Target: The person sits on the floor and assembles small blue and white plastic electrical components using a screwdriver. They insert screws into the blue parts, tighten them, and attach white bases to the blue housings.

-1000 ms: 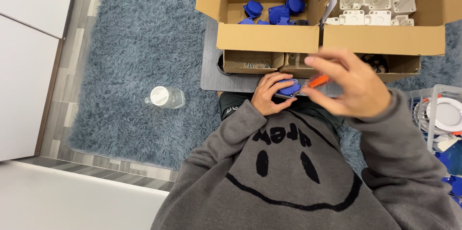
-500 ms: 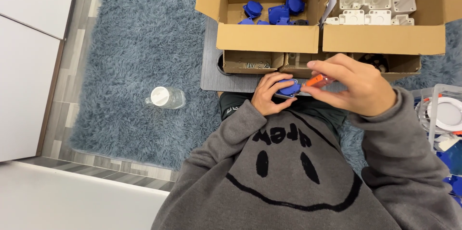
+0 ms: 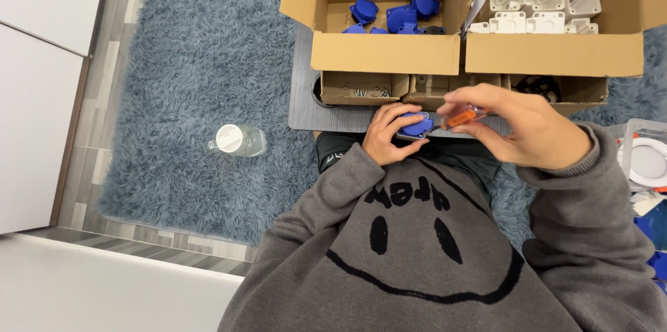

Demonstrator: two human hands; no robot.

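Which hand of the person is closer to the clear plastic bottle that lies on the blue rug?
The left. The left hand holds a blue part at the grey board's edge, to the right of the bottle across bare rug. The right hand, gripping an orange-handled tool, is farther right still.

Blue part (image 3: 417, 126): smooth, slightly glossy plastic. Screwdriver handle (image 3: 464, 117): translucent orange plastic. Boxes (image 3: 385, 53): matt brown cardboard. Rug (image 3: 194, 82): shaggy grey-blue pile. Sweatshirt (image 3: 417, 262): matt grey cloth.

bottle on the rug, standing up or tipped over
Upright, apparently: the bottle shows its round white cap facing the camera, clear body mostly beneath it on the blue rug.
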